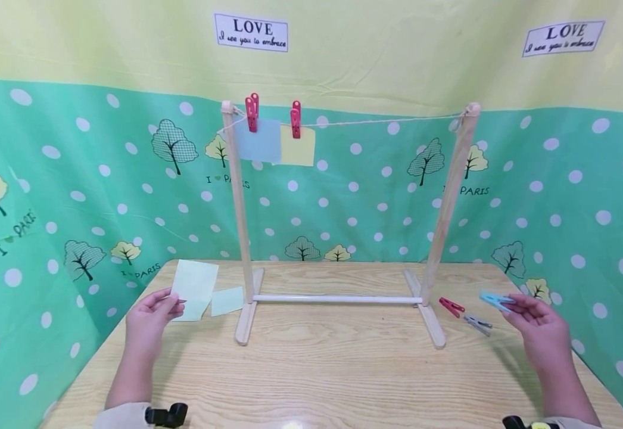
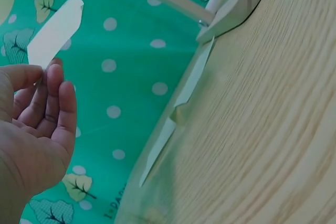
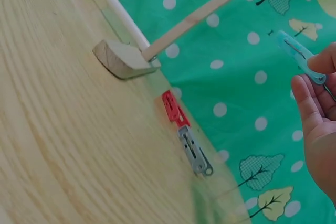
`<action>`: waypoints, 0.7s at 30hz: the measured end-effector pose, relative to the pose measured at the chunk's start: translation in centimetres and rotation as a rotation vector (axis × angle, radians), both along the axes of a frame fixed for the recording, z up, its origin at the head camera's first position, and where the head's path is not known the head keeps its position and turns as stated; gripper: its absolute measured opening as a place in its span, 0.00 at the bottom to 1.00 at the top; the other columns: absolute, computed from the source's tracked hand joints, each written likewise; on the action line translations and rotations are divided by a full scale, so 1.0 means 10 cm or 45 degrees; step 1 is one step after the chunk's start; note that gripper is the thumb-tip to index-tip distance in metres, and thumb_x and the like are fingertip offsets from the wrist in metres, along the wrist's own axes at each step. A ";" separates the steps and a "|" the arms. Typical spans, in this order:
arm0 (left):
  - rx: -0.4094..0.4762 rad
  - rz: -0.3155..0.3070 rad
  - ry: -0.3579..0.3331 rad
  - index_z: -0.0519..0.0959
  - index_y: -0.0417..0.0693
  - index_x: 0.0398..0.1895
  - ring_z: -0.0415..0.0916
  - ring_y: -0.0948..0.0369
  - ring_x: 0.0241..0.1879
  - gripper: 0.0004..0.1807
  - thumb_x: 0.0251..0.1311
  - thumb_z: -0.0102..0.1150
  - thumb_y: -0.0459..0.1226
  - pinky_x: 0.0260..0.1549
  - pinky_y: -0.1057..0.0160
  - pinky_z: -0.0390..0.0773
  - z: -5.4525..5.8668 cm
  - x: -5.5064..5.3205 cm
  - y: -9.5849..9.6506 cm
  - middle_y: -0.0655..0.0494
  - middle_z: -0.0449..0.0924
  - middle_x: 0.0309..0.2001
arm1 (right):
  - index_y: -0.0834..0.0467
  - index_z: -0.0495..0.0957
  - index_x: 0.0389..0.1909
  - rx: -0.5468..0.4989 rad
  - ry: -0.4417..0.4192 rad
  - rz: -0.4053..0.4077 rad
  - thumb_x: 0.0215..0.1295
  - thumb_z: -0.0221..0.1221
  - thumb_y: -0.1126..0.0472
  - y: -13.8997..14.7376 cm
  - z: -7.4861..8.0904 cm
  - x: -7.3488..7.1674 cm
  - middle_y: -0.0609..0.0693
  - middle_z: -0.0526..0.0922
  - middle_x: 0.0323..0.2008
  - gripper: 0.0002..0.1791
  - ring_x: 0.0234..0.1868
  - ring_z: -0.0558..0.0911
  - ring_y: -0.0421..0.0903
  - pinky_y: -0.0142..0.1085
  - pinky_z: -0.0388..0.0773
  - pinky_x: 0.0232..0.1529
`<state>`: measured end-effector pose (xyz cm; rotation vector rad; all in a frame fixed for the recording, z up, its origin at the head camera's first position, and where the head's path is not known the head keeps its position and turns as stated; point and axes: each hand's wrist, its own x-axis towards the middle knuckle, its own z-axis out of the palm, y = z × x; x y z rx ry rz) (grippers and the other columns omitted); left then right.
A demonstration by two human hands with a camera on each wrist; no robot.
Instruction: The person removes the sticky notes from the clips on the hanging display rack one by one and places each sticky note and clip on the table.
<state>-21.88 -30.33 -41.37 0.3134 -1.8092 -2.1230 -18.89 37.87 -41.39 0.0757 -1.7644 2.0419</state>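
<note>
My left hand (image 1: 152, 316) pinches a pale sheet of paper (image 1: 198, 280) by its edge, raised above the table's left side. In the left wrist view the paper (image 2: 58, 30) stands up from between thumb and fingers. My right hand (image 1: 541, 326) holds a light blue clothespin (image 1: 496, 300) between thumb and fingers at the right. That clothespin (image 3: 296, 53) points away from the hand in the right wrist view. On the table near it lie a red clothespin (image 1: 452, 307) and a grey clothespin (image 1: 477, 324). Another pale paper (image 1: 227, 301) lies beside the stand's left foot, with one more partly hidden behind the held sheet.
A wooden stand (image 1: 240, 220) with a white crossbar (image 1: 338, 299) rises mid-table. Along its string (image 1: 381, 122), red clothespins (image 1: 296, 122) hold a blue paper (image 1: 260, 143) and a yellow paper (image 1: 301, 152) near the left post. A patterned curtain (image 1: 343, 196) hangs behind the table.
</note>
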 end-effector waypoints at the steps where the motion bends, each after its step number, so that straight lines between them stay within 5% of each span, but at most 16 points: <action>1: 0.007 -0.003 0.003 0.77 0.43 0.45 0.83 0.66 0.31 0.10 0.63 0.63 0.36 0.37 0.69 0.83 -0.01 0.01 -0.02 0.60 0.85 0.29 | 0.62 0.79 0.49 0.005 -0.005 0.001 0.59 0.62 0.77 0.01 -0.02 0.00 0.43 0.84 0.41 0.17 0.42 0.82 0.35 0.22 0.79 0.43; 8: 0.026 0.031 0.005 0.78 0.45 0.43 0.83 0.65 0.34 0.10 0.62 0.64 0.38 0.38 0.68 0.84 -0.09 0.04 -0.20 0.60 0.85 0.31 | 0.59 0.83 0.50 0.111 -0.093 -0.021 0.59 0.65 0.74 0.09 -0.14 0.01 0.40 0.84 0.39 0.18 0.40 0.81 0.32 0.19 0.78 0.40; 16: -0.004 0.069 -0.144 0.80 0.48 0.46 0.83 0.69 0.35 0.12 0.62 0.64 0.41 0.39 0.74 0.81 -0.15 0.08 -0.35 0.65 0.84 0.33 | 0.56 0.82 0.51 0.162 -0.226 -0.064 0.58 0.67 0.71 0.12 -0.26 -0.01 0.37 0.84 0.38 0.19 0.39 0.80 0.31 0.18 0.77 0.40; 21: 0.078 0.068 -0.136 0.85 0.52 0.42 0.84 0.67 0.35 0.08 0.59 0.67 0.38 0.40 0.71 0.82 -0.21 0.10 -0.43 0.63 0.85 0.32 | 0.51 0.83 0.46 0.101 -0.260 -0.077 0.57 0.67 0.72 0.15 -0.33 -0.01 0.37 0.84 0.37 0.18 0.38 0.80 0.31 0.18 0.78 0.39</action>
